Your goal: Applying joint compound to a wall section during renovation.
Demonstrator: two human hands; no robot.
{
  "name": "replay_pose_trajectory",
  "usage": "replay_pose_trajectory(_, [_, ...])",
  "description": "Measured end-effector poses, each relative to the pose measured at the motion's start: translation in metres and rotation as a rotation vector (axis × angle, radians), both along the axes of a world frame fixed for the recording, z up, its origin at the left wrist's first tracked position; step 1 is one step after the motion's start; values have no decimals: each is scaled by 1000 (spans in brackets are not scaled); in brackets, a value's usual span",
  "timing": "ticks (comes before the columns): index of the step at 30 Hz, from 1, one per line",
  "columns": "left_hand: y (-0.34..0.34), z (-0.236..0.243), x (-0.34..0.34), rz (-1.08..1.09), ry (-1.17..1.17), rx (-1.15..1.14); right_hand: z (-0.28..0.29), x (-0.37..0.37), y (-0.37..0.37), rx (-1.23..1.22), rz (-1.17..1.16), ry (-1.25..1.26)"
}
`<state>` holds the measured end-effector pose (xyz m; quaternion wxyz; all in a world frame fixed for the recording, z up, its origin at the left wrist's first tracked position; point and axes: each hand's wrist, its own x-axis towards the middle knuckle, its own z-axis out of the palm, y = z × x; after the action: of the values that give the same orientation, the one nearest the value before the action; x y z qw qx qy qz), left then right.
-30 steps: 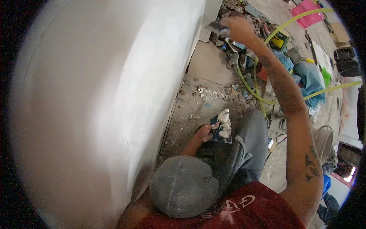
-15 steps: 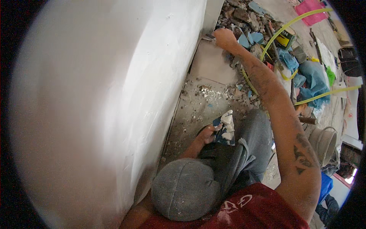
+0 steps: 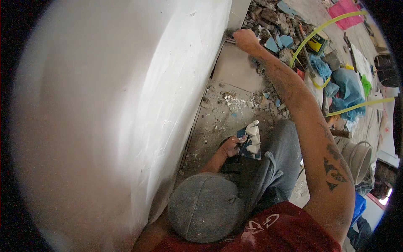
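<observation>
My left hand (image 3: 230,147), low and close to my grey trouser leg (image 3: 283,145), grips a blue flat-bladed plaster spreader (image 3: 247,152). Lumps of white plaster (image 3: 253,136) lie on its face. Stretched far forward, my right hand (image 3: 246,40) is closed at the foot of the white wall (image 3: 168,84), where the wall meets a corner. A thin flat blade (image 3: 230,40) shows beside its fingers; most of this tool is hidden by the hand. A rounded grey cloth shape (image 3: 203,208) covers part of my left arm.
A pale floor tile (image 3: 235,69) lies below my right hand, with white crumbs (image 3: 237,102) scattered nearby. Rubble (image 3: 270,19) is heaped beyond. Right of my arm are a yellow hose (image 3: 312,31), a black-and-yellow can (image 3: 317,42), blue plastic bags (image 3: 347,90) and a bucket (image 3: 357,159).
My right hand has shifted slightly toward the wall and corner. The left hand still holds the plaster-laden spreader in nearly the same place. The whole view has moved a little.
</observation>
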<state>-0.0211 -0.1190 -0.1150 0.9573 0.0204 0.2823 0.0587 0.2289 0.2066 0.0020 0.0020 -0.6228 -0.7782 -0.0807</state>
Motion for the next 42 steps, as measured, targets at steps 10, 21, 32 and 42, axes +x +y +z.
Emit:
replay_pose_trajectory(10, [-4, -8, -7, -1, 29, 11, 23, 2, -6, 73, 31, -75])
replay_pose_trajectory(21, [-9, -4, 3, 72, 12, -6, 103, 24, -12, 216, -30, -120])
replay_pose_trajectory(32, [-6, -6, 6, -38, 102, 77, 228, 23, -12, 168, -105, -224])
replay_pose_trajectory(42, [-35, -114, -31, -177, 156, 629, 307, 14, 5, 309, -114, -176])
